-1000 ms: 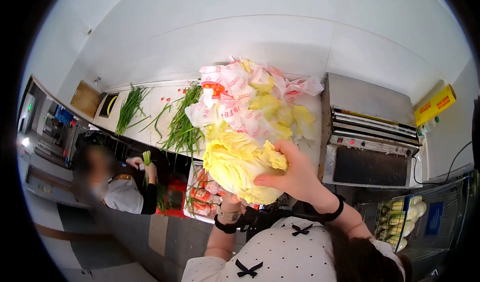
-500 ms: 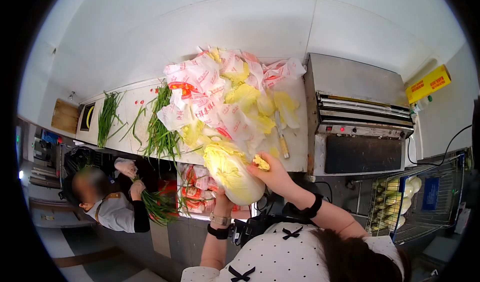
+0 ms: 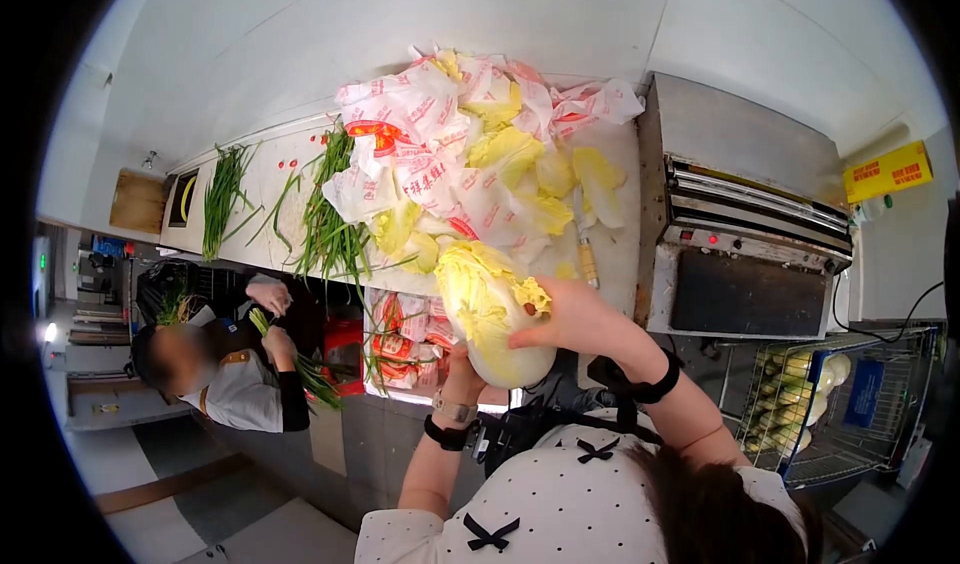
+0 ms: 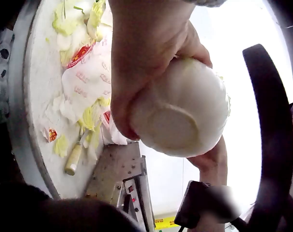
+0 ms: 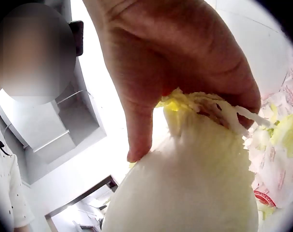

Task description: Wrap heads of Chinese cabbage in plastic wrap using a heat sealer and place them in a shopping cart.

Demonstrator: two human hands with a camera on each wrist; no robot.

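A napa cabbage (image 3: 490,314), yellow and frilled at the top and white at the base, is held up before my body at the counter's front edge. My left hand (image 3: 460,372) grips it from the left and below; in the left wrist view its thumb and fingers curve round the white base (image 4: 173,128), where the round cut end shows. On the other side my right hand (image 3: 572,316) holds a leaf's ruffled edge. The right wrist view shows this edge (image 5: 204,106) under the curled fingers, with the thumb lying along the cabbage's side.
Printed wrappers (image 3: 430,154) and loose leaves (image 3: 600,186) cover the counter's middle. A knife (image 3: 585,249) lies beside the wrapping machine (image 3: 750,224). Green stalks (image 3: 335,224) lie left. Another person (image 3: 240,374) handles greens; a wire cart (image 3: 850,404) stands right.
The cabbage has tilted, bringing more of its white base into view. My right hand has shifted to the leaf's edge. The other person's hands have moved with the greens.
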